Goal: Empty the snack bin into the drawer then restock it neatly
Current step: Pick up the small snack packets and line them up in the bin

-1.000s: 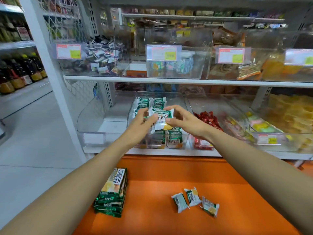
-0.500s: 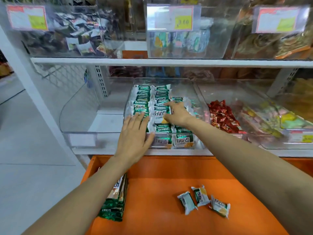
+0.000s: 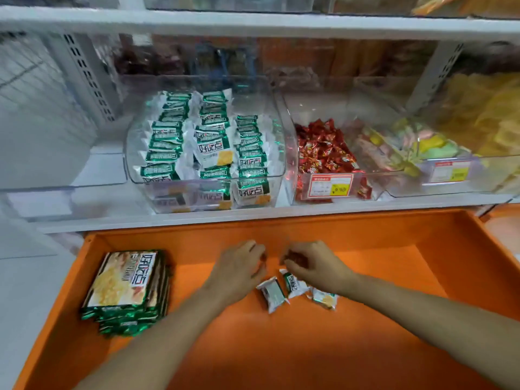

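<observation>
Centre frame: left hand (image 3: 239, 267), loosely curled and empty, and right hand (image 3: 313, 263), grip unclear, above three packets (image 3: 272, 294), perhaps touching one, in the orange drawer (image 3: 281, 350).

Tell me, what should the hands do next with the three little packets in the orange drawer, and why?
Probably pick up the three small green-and-white snack packets lying loose in the orange drawer. The left hand and right hand are right beside them, and the clear plastic bin above holds matching packets in neat rows.
</observation>
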The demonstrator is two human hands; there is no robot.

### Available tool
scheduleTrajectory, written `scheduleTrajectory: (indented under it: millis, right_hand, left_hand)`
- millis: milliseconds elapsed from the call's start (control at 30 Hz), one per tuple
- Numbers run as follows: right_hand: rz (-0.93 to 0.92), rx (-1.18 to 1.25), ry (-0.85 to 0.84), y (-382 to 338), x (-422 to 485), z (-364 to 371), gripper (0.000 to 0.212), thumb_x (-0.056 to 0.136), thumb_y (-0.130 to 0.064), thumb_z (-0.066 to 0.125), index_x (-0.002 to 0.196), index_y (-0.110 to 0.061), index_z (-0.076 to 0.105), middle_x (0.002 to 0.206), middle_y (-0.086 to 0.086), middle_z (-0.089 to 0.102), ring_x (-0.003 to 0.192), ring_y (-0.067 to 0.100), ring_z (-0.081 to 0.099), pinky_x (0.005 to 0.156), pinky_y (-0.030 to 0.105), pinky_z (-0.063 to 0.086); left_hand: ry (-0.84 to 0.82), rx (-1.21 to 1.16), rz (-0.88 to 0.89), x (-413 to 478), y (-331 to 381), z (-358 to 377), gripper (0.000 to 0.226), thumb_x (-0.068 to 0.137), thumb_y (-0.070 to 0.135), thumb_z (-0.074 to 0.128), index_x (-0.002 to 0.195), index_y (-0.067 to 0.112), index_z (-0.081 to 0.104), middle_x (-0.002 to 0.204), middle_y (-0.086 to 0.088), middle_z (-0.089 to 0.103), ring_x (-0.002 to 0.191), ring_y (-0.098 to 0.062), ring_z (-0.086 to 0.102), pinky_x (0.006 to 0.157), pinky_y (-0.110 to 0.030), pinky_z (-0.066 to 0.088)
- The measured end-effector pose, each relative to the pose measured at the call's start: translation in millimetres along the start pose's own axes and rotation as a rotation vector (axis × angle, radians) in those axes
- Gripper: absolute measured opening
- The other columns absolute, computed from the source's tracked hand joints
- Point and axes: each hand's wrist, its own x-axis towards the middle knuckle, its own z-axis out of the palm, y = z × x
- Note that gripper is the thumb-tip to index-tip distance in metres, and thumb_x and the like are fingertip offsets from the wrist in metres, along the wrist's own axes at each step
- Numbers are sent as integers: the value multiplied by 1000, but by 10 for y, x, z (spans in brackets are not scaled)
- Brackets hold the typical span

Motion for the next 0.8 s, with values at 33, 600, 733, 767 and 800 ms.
scheduleTrajectory:
  millis: [33, 600, 733, 767, 800]
  right_hand:
    - [101, -50, -46, 324, -48, 121, 9, 88, -13, 60, 93, -14, 68, 71, -15, 58, 63, 0, 54, 59, 18, 38]
    - [708, -345, -385, 1963, -288, 1049, 68, 86, -39, 66, 140, -16, 30, 138, 10, 40, 125, 31, 43, 95, 42, 41]
    - [607, -78, -244, 1784, -253, 826, 68, 78, -27, 77, 130, -9, 37, 120, 13, 55, 99, 26, 57, 72, 37, 47]
    - [577, -29, -215, 1691, -230, 751, 71, 77, -28, 79, 131, -9, 37, 118, 11, 56, 96, 24, 57, 72, 37, 48]
    - [548, 20, -184, 1583, -199, 675, 72, 76, -30, 80, 131, -11, 38, 117, 8, 57, 97, 21, 56, 74, 34, 49]
  left_hand:
    - [-145, -23, -76, 6, -4, 229, 33, 91, 39, 40, 107, 15, 57, 104, -4, 57, 98, -25, 56, 76, -37, 44]
    - [-432, -114, -359, 124, -17, 1952, 60, 80, 54, 65, 124, 19, 44, 124, -3, 50, 116, -22, 47, 90, -30, 40]
    - [-372, -565, -657, 214, 24, 1642, 42, 87, 46, 63, 105, 17, 38, 101, -4, 57, 83, -18, 54, 59, -27, 37]
    - [-370, -735, -755, 257, 52, 1489, 36, 92, 39, 58, 109, 14, 39, 103, -5, 57, 81, -17, 55, 63, -28, 40]
    - [-382, -909, -839, 290, 80, 1325, 31, 96, 34, 52, 113, 11, 41, 105, -5, 58, 81, -17, 57, 71, -30, 45]
